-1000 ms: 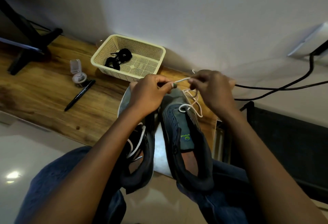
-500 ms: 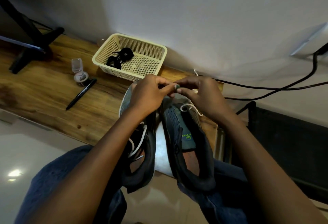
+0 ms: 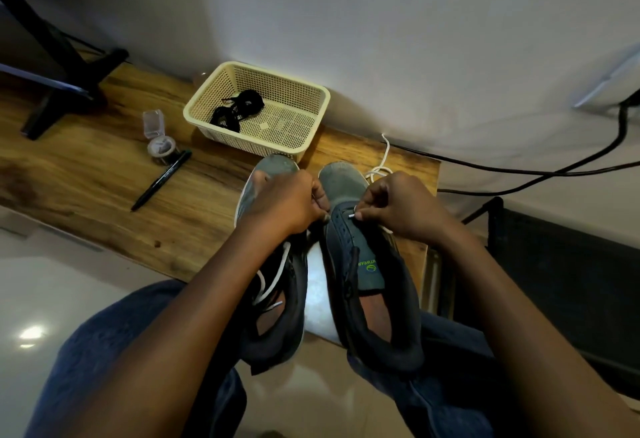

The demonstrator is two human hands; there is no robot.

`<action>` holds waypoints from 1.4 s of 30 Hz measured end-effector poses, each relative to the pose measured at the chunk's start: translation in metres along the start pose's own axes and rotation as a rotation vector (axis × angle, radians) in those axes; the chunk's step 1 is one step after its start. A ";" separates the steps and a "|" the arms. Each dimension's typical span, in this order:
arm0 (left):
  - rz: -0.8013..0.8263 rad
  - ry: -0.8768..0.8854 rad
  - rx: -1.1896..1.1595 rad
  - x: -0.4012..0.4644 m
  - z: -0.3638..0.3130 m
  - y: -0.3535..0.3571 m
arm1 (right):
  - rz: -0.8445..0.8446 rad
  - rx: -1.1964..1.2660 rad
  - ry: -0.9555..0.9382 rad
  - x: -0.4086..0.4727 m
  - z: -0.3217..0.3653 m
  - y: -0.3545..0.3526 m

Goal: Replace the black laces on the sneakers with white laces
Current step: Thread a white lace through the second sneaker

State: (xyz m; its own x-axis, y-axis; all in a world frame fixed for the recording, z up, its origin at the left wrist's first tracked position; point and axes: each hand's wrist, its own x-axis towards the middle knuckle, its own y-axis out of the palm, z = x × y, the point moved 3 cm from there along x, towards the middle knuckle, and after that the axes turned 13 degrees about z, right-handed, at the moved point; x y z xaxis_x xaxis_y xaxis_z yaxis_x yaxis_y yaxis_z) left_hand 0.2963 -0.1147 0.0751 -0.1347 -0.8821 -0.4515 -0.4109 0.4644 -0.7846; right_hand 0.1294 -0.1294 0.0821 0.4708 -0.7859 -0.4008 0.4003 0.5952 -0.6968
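The 1 head-worn view looks steeply down and forward, close over both forearms. A wooden tabletop (image 3: 104,174) lies ahead, a white wall (image 3: 381,39) far.

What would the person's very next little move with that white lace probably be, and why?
Likely poke the lace tip into an eyelet on the right-hand sneaker: the right hand pinches the white tip right at the eyelet row, while the left hand grips that shoe's edge.
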 end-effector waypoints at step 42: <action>0.068 0.036 -0.093 0.000 0.000 0.002 | -0.143 -0.150 0.153 0.010 0.014 0.045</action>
State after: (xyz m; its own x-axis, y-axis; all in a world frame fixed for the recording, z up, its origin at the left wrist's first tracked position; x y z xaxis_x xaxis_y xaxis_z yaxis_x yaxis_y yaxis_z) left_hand 0.2953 -0.1137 0.0734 -0.1969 -0.8519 -0.4853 -0.4816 0.5152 -0.7090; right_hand 0.1633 -0.1080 0.0557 0.2883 -0.8836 -0.3690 0.3275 0.4532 -0.8291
